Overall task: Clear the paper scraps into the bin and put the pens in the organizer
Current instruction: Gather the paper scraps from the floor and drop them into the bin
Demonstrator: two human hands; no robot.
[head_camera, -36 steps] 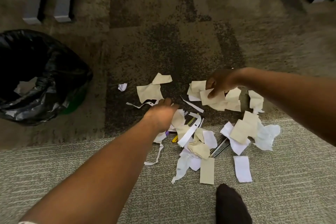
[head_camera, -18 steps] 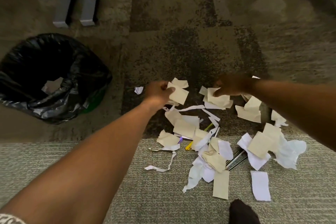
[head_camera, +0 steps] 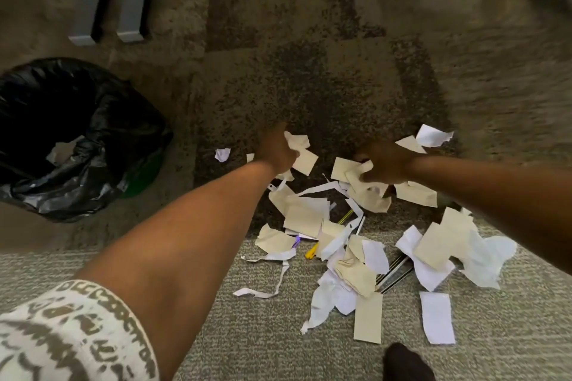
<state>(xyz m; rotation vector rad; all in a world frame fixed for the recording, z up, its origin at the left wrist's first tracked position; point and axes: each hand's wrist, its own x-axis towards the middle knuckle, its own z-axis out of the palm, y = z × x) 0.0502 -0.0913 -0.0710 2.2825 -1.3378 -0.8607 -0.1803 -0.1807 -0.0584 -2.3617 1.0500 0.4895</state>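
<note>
Left hand [head_camera: 276, 151] is clenched around cream paper scraps [head_camera: 301, 153] at the pile's 10 o'clock edge. Right hand [head_camera: 382, 165] grasps a bunch of scraps [head_camera: 353, 172] at 1 o'clock. Remaining scraps [head_camera: 340, 244] litter the carpet [head_camera: 309, 40], partly covering pens [head_camera: 393, 269]. Black-lined bin [head_camera: 93, 133] stands at 9 o'clock, some paper inside.

Likely an office: patterned carpet tiles [head_camera: 309, 40], grey desk legs [head_camera: 108, 3], lined bin [head_camera: 62, 139].

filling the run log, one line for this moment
left hand: holds scraps | right hand: holds scraps | bin: left | pens: under pile
</note>
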